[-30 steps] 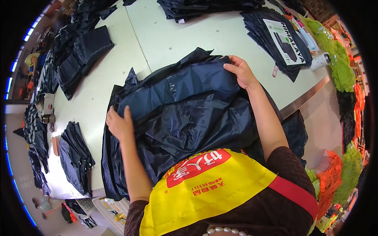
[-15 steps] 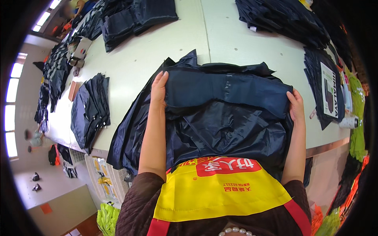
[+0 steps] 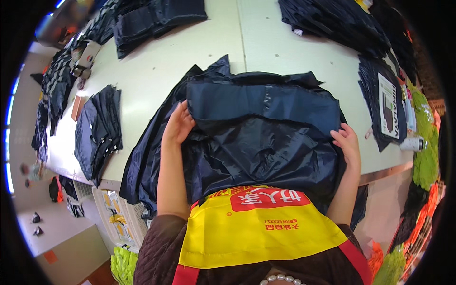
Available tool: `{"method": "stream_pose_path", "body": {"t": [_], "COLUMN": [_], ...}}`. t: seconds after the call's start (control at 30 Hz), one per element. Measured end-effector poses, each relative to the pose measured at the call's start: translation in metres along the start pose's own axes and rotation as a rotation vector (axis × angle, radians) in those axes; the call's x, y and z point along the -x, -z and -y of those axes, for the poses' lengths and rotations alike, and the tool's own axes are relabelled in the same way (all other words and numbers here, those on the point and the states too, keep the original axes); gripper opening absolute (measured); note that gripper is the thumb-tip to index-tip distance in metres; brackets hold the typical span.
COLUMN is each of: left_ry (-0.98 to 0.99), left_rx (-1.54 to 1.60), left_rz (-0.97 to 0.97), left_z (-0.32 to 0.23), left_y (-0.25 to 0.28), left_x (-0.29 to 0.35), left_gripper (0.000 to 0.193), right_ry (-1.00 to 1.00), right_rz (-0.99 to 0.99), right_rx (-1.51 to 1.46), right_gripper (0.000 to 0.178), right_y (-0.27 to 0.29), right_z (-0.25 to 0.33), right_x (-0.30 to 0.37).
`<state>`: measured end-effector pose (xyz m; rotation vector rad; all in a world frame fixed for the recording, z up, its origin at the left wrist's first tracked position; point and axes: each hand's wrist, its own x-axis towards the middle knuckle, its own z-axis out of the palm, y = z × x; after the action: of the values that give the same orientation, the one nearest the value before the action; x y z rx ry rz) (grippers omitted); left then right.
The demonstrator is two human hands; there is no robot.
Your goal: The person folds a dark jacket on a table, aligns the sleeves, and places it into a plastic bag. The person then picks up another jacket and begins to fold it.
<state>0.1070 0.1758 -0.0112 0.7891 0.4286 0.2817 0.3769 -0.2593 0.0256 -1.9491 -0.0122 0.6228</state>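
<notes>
Centrally, dark fabric between left hand, fingers apart, and right hand, grip unclear.

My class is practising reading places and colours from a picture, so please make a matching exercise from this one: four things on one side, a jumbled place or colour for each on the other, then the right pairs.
Things
1. Left hand
2. Right hand
3. Apron bib
4. White cylinder

Places and colours
A. By the right end of the smooth navy fabric band
B. On the table, near its right edge
C. By the left end of that band
D. Yellow, with red straps

Right pairs: 1-C, 2-A, 3-D, 4-B
</notes>
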Motion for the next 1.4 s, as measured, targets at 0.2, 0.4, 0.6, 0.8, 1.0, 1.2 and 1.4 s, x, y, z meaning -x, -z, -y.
{"method": "stream_pose_path", "body": {"t": [0.2,0.4,0.6,0.8,1.0,1.2,1.4], "left_ry": [0.059,-0.139,-0.365,-0.927,-0.697,-0.517,-0.659], "left_rx": [-0.444,-0.484,-0.515,-1.275,-1.733,-1.720,-1.741], "left_rz": [-0.455,-0.696,-0.590,-0.380,0.103,0.118,0.559], "left_z": [0.032,0.061,0.057,0.078,0.143,0.147,0.120], "left_y": [-0.029,-0.022,-0.042,-0.105,-0.121,-0.110,-0.120], "left_x": [0.012,0.003,0.011,0.023,-0.004,-0.011,0.026], "left_gripper": [0.035,0.019,0.018,0.024,0.049,0.050,0.081], "right_ry": [-0.006,0.283,0.635,1.063,0.970,1.097,1.049], "right_rz": [-0.077,-0.241,-0.542,-0.126,0.161,0.152,0.170], "right_rx": [-0.286,-0.282,0.106,0.766,0.690,0.755,1.029], "right_gripper": [0.062,0.058,0.054,0.054,0.029,0.043,0.061], "right_y": [-0.061,-0.076,-0.088,-0.164,-0.182,-0.161,-0.176], "right_z": [-0.026,-0.069,-0.019,-0.006,-0.034,0.006,-0.039], "right_x": [0.008,-0.026,0.018,0.047,0.026,0.048,-0.006]}}
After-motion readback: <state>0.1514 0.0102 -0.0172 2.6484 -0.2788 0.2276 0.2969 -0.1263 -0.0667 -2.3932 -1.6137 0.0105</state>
